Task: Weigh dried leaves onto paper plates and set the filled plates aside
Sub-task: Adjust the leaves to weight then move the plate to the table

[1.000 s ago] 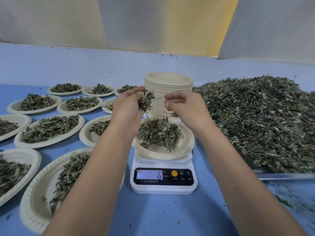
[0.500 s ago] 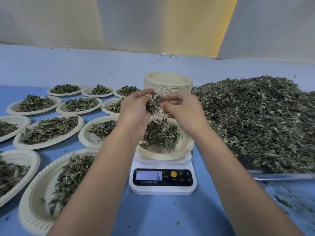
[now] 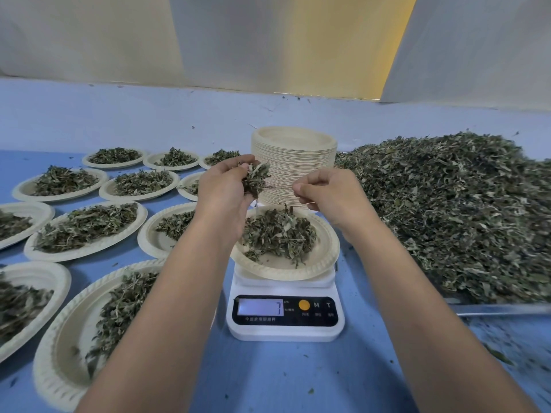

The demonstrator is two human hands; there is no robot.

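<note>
The left hand (image 3: 226,189) grips a clump of dried leaves (image 3: 255,180) above the paper plate (image 3: 325,248), which sits on a white kitchen scale (image 3: 284,329) and already carries a mound of leaves. The right hand (image 3: 325,195), fingers curled, pinches a thin stalk (image 3: 280,188) that runs from the clump. The scale's display reads 7. A stack of empty plates (image 3: 295,162) stands just behind the hands. A big heap of leaves (image 3: 447,210) lies to the right, and filled plates (image 3: 86,231) cover the blue tabletop (image 3: 283,377) on the left.
</note>
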